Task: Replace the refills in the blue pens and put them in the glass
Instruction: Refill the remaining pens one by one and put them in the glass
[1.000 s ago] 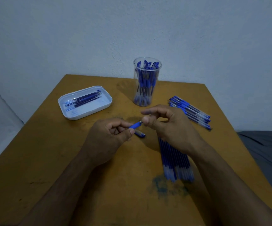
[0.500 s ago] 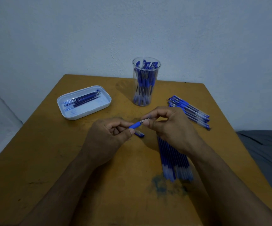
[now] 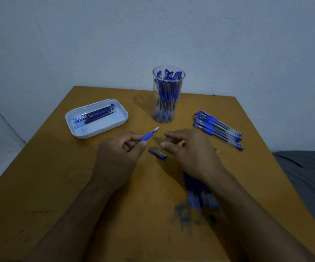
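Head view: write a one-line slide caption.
Left hand holds an uncapped blue pen, its cap on the table; right hand hovers open near the glass of pens.

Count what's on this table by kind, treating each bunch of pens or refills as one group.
Glass of pens: 1
White tray of refills: 1
Pen row: 1
Refill pile: 1
Pen in left hand: 1
Loose cap: 1
Total: 6

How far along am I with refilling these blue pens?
Done: many pens stand in the glass. In hand: your left hand grips one pen, its cap lying on the table; your right hand holds nothing. Left: a row of pens to the right.
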